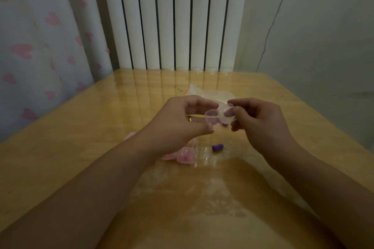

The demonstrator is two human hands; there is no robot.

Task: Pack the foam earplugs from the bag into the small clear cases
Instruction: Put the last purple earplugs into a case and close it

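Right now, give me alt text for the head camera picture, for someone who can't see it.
Two bare hands, left hand and right hand, hold a small clear case above a wooden table. A loose purple earplug and cases of pink earplugs lie below, a clear bag behind.

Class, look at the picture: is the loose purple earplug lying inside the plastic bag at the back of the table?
No, the purple earplug lies on the bare table, apart from the bag.
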